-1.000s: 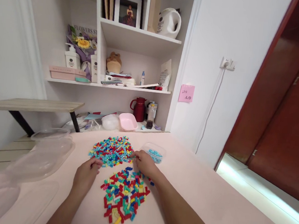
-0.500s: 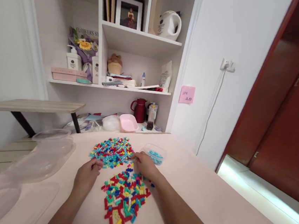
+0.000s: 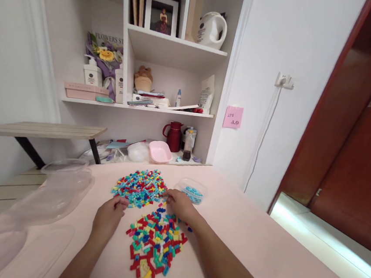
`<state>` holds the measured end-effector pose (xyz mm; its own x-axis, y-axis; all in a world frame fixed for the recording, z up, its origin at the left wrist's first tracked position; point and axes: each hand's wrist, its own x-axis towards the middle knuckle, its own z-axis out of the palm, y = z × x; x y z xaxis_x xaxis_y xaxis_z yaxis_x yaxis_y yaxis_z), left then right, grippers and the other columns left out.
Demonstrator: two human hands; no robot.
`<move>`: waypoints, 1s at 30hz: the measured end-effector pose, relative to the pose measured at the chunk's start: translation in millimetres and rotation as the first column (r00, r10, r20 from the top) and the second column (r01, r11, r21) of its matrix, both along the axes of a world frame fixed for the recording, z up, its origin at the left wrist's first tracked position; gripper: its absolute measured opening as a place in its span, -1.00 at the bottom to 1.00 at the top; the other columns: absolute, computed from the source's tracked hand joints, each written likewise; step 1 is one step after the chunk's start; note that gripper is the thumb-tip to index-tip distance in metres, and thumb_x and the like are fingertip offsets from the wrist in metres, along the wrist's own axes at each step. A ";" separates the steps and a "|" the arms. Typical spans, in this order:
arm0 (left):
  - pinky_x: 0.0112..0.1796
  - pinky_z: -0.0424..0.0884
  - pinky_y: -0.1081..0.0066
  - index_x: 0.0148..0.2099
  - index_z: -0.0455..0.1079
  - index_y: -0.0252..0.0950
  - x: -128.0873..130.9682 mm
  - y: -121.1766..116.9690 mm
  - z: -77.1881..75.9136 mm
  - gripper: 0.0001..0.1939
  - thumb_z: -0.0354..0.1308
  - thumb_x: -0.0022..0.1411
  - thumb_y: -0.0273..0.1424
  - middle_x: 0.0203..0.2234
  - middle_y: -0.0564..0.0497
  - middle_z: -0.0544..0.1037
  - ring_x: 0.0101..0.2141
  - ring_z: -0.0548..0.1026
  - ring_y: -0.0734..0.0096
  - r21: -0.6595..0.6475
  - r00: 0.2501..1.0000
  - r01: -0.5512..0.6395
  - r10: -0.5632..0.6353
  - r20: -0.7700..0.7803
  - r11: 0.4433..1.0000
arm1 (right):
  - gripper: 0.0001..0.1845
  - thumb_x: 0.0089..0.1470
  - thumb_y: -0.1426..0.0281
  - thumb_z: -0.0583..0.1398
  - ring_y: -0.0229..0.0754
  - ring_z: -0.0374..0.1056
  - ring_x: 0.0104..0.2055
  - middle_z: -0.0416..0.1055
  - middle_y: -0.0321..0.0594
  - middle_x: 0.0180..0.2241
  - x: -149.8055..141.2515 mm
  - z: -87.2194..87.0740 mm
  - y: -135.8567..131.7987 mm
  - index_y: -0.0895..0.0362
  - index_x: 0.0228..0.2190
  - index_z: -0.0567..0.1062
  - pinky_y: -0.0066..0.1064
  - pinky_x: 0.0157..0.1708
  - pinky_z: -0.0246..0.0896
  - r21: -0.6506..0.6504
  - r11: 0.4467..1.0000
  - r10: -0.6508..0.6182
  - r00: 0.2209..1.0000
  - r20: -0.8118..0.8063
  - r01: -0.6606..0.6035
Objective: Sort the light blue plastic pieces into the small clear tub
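Light-blue bricks (image 3: 193, 195) sit in the tub (image 3: 201, 188) near the table's (image 3: 245, 232) far edge; the mixed far pile (image 3: 139, 187) and near pile (image 3: 156, 243) remain. My left hand (image 3: 110, 215) and right hand (image 3: 179, 205) curl; I can't tell whether either grips a brick.

Pale pink tabletop (image 3: 245, 232) beneath far brick heap (image 3: 139, 187), near brick heap (image 3: 155, 245), clear tub (image 3: 199, 187) and transparent containers (image 3: 63, 195)
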<state>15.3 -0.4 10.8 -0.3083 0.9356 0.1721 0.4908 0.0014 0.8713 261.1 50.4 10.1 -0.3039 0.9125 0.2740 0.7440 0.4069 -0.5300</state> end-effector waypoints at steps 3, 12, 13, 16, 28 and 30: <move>-0.40 0.38 0.44 -0.40 0.46 -0.22 -0.4 -0.4 0.3 -0.78 -0.02 0.00 -0.42 -0.45 0.04 0.59 -0.49 0.53 0.36 0.009 1.000 0.002 -0.002 -0.002 1.000 | -0.58 0.05 0.52 0.00 -0.21 0.39 -0.27 0.52 -0.29 -0.31 1.5 3.5 -1.1 0.00 -0.15 0.51 -0.46 -0.30 0.15 -0.081 0.996 -0.024 0.999 -0.038 0.021; -0.40 0.38 0.44 -0.38 0.47 -0.24 0.4 -0.9 1.2 -0.77 -0.02 0.00 -0.41 -0.44 0.03 0.59 -0.48 0.53 0.35 -0.013 1.000 -0.010 0.010 -0.005 1.000 | -0.66 0.09 0.41 0.04 -0.16 0.36 -0.18 0.44 -0.19 -0.16 -6.9 9.6 -7.7 -0.02 -0.19 0.54 -0.44 -0.32 0.08 0.013 0.992 -0.124 0.969 0.213 0.124; -0.39 0.38 0.44 -0.37 0.46 -0.24 0.5 -0.9 1.2 -0.77 -0.03 0.01 -0.41 -0.44 0.03 0.59 -0.48 0.53 0.36 -0.018 1.000 -0.011 0.011 -0.011 1.000 | -0.66 0.10 0.40 0.04 -0.16 0.36 -0.18 0.44 -0.20 -0.16 -8.7 10.0 -8.3 -0.04 -0.18 0.54 -0.44 -0.33 0.06 0.014 0.991 -0.132 0.962 0.238 0.133; -0.37 0.37 0.44 -0.36 0.46 -0.24 0.8 -1.0 1.5 -0.76 -0.04 0.02 -0.41 -0.43 0.03 0.59 -0.46 0.54 0.36 -0.029 0.999 -0.008 0.007 -0.031 1.000 | -0.67 0.09 0.40 0.05 -0.16 0.35 -0.17 0.43 -0.22 -0.16 -12.9 10.7 -9.1 -0.08 -0.18 0.53 -0.44 -0.36 0.03 0.019 0.991 -0.133 0.953 0.274 0.133; -0.35 0.38 0.44 -0.35 0.46 -0.22 -4.0 4.8 -4.6 -0.76 -0.05 0.02 -0.39 -0.41 0.03 0.59 -0.43 0.54 0.35 -0.045 0.998 0.012 -0.015 -0.064 0.999 | -0.81 -0.06 0.48 0.17 -0.25 0.34 -0.24 0.46 -0.29 -0.26 -4.0 8.7 -1.8 0.06 -0.33 0.50 -0.50 -0.37 0.01 -0.092 0.993 -0.063 0.991 0.115 0.073; -0.35 0.37 0.43 -0.36 0.45 -0.22 -3.8 4.9 -4.2 -0.76 -0.05 0.02 -0.39 -0.42 0.03 0.59 -0.43 0.54 0.35 -0.050 0.997 0.011 -0.014 -0.072 0.999 | -0.82 -0.06 0.47 0.19 -0.25 0.34 -0.25 0.46 -0.29 -0.26 -3.2 8.6 -1.4 0.07 -0.34 0.50 -0.50 -0.37 0.02 -0.105 0.992 -0.052 0.994 0.100 0.063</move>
<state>11.5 4.5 6.6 -0.2848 0.9473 0.1465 0.5530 0.0375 0.8324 257.8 49.0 18.8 -0.2702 0.9519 0.1444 0.8148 0.3060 -0.4925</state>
